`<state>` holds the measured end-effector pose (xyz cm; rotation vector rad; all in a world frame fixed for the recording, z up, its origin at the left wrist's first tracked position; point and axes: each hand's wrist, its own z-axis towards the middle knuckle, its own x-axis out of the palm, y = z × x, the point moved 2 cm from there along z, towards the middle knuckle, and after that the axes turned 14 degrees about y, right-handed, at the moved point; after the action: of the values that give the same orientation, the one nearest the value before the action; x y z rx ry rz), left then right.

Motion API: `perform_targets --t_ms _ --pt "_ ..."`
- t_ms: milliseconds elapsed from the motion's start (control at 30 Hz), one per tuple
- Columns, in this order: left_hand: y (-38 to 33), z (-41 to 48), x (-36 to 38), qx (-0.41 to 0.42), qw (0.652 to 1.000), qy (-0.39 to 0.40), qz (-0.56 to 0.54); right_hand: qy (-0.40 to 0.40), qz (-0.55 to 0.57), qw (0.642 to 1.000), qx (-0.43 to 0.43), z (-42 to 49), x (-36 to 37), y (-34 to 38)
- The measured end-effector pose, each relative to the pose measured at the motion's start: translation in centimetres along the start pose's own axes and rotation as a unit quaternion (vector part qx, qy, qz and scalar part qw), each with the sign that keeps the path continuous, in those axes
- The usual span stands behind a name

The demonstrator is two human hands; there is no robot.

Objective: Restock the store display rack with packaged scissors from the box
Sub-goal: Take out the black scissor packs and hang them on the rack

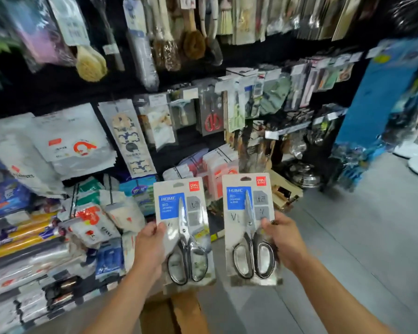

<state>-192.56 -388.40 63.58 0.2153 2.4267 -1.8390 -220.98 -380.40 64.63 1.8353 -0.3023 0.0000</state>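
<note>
Currently the left hand [150, 247] pinches one scissors pack [184, 232] by its left edge, and the right hand [284, 242] pinches a second pack [250, 227] by its right edge. Both packs are upright above the cardboard box [176, 312]. Each card reads "HOME" on blue, with a red "deli" logo.

Cannot read the small print on the left scissors pack [184, 235] or the right scissors pack [250, 227], nor see the card edges covered by the left hand [150, 247] and the right hand [285, 242], with most fingers out of sight behind the cards. Can see only part of the cardboard box [179, 314], covered above by the left scissors pack and cut off by the bottom edge. Cannot make out the blurred hanging goods [58, 27] at top left or the smeared blue panel [377, 92] at right, and cannot read the tiny price tags [227, 85].
</note>
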Motion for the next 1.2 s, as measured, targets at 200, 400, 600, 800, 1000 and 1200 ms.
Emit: perform_targets --t_ms 200,400,600,800,1000,1200 --pt "-4.4 -3.4 8.8 0.032 0.999 0.022 0.028 -0.017 -0.023 0.998 -0.063 -3.3 -8.4 5.3" --pt "-7.1 -4.0 13.6 0.066 0.997 0.033 0.009 -0.019 0.014 0.997 -0.071 -3.3 -12.1 7.1" --pt "-9.0 -2.0 15.8 0.055 0.998 0.021 -0.005 -0.013 -0.009 0.998 -0.065 -0.9 -14.3 8.8" --pt "-12.0 3.8 19.9 0.075 0.997 0.011 -0.027 -0.01 -0.01 0.998 -0.067 5.3 -18.1 11.7" --pt "-14.6 13.3 25.3 0.091 0.993 -0.003 -0.071 -0.007 -0.033 0.997 -0.067 15.6 -21.7 15.0" --pt "-15.4 21.8 29.9 0.053 0.993 0.002 -0.107 -0.008 -0.021 0.998 -0.055 24.9 -24.5 17.9"
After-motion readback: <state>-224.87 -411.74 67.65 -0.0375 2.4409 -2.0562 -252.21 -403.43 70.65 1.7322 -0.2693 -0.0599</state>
